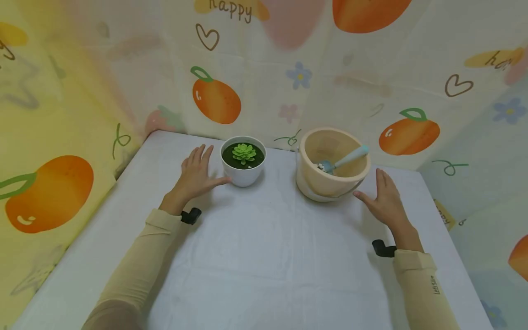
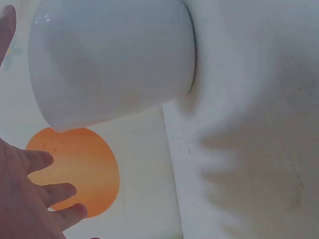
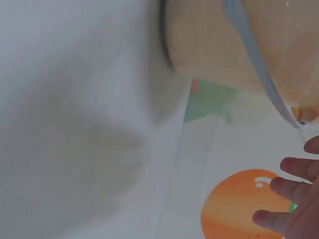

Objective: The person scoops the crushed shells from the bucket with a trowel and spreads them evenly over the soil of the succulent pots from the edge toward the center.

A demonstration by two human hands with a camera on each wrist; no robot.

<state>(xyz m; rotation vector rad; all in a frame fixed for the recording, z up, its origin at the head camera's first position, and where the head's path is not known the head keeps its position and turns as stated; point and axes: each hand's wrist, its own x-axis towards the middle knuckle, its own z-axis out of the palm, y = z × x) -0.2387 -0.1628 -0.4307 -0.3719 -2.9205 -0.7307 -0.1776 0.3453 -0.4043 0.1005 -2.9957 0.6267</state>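
Note:
A white pot [image 1: 243, 176] holding dark soil and a green succulent [image 1: 244, 153] stands at the back of the table. Beside it on the left is my left hand [image 1: 197, 173], fingers spread and thumb near the pot's lower side; whether it touches is unclear. To the right stands a beige bucket [image 1: 326, 183] with its pale handle hanging down the front. A small shovel with a light blue handle [image 1: 352, 156] leans inside it. My right hand [image 1: 384, 200] is spread just right of the bucket. In the right wrist view its fingers [image 3: 291, 189] are apart from the bucket wall.
A white cloth covers the table [image 1: 255, 256]. Behind it hangs a patterned fabric backdrop [image 1: 264, 91] with oranges, hearts and flowers, continuing along both sides. Each wrist carries a black camera mount, such as the left mount [image 1: 191, 216].

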